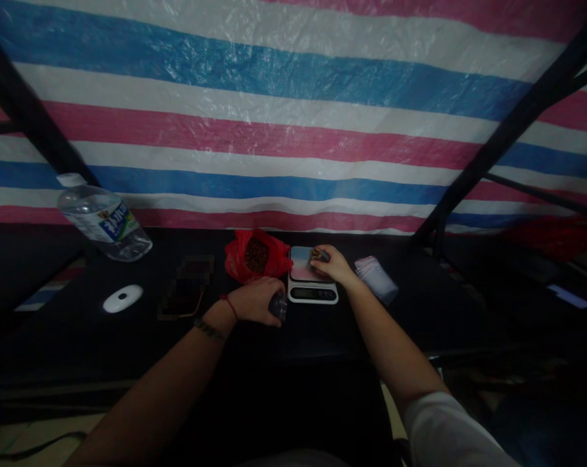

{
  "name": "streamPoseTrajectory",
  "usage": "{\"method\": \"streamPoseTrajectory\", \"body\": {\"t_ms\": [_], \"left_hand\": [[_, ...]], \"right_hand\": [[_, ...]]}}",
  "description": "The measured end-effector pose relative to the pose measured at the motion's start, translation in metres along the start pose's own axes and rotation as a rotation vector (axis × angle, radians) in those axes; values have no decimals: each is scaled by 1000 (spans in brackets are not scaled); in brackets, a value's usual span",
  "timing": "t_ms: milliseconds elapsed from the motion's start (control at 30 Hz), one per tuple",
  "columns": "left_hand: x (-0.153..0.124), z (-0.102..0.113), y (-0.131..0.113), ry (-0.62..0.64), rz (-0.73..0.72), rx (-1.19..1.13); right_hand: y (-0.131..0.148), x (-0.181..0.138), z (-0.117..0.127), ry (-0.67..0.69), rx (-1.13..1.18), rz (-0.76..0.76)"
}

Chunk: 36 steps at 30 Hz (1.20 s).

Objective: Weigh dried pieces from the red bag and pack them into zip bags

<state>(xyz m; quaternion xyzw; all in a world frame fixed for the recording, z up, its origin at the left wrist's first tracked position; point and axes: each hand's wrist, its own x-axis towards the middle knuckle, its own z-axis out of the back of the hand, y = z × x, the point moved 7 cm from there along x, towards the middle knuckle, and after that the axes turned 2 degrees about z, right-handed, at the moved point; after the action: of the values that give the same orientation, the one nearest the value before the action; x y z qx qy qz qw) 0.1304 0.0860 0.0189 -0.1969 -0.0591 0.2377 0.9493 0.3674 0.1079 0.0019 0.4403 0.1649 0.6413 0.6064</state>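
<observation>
A small digital kitchen scale (296, 293) with a white body and a dark display lies in front of me. My right hand (336, 264) is over its platform, fingers closed around a small dark-looking cup (321, 255) with brown pieces in it. Whether the cup rests on the platform or is just above it, I cannot tell. Left of the scale, my left hand (260, 301) grips a small see-through cup (279, 306) near the tabletop; its contents are hidden. Behind that hand stands an open red plastic bag (278, 255) filled with small reddish-brown pieces (257, 254).
Clear zip bags (377, 280) lie in a stack right of the scale. A blurred-out dark object (189, 285), a white oval device (122, 298) and a large water bottle (106, 220) are on the left of the black table (322, 337). Striped sheeting (274, 130) hangs behind.
</observation>
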Motion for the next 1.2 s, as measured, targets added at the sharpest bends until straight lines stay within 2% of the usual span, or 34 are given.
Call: {"method": "streamPoseTrajectory", "body": {"t_ms": [367, 533, 900, 1200], "left_hand": [[-1, 0, -8, 15, -106, 26], [-2, 3, -10, 15, -104, -7], [-2, 8, -18, 53, -113, -38], [1, 10, -6, -39, -79, -45]], "right_hand": [[0, -2, 0, -28, 51, -16], [2, -1, 5, -73, 19, 28], [1, 2, 7, -79, -23, 95], [-1, 3, 5, -86, 1, 112]]}}
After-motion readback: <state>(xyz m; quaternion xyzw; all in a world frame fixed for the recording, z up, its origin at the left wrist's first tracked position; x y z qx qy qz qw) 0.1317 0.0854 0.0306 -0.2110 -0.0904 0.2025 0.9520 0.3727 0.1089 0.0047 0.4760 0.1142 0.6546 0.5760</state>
